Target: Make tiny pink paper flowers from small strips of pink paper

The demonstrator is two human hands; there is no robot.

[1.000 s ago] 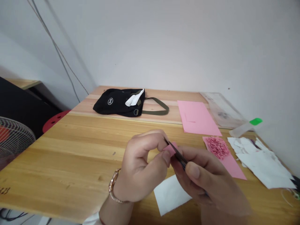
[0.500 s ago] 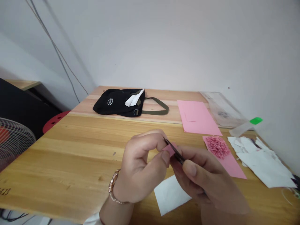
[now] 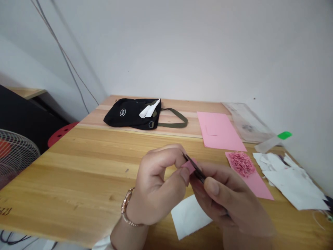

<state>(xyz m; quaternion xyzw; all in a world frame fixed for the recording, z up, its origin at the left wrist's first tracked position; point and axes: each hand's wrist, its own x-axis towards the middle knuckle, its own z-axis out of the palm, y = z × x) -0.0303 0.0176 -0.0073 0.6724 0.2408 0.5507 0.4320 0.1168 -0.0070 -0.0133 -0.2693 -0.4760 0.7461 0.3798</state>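
Observation:
My left hand (image 3: 162,184) is closed, thumb and index finger pinching a small piece of pink paper (image 3: 190,167). Dark slim tweezers (image 3: 197,168) lie across the paper's right side, their tips up by my left index finger. My right hand (image 3: 229,198) grips the tweezers between thumb and fingers, which hide their lower part. Both hands are raised over the table, close together. Partly behind the right hand, a white sheet of paper (image 3: 189,217) lies on the wood.
Pink bits form a pile (image 3: 241,164) on a pink strip (image 3: 260,187) at right. Beyond are pink sheets (image 3: 223,133) and a clear plastic sleeve (image 3: 249,119). White papers (image 3: 296,187) and a green-capped translucent item (image 3: 270,142) lie far right. A black bag (image 3: 130,116) rests at the back.
The tweezers' tips appear slightly farther apart beside the pink paper. Both hands keep almost the same position.

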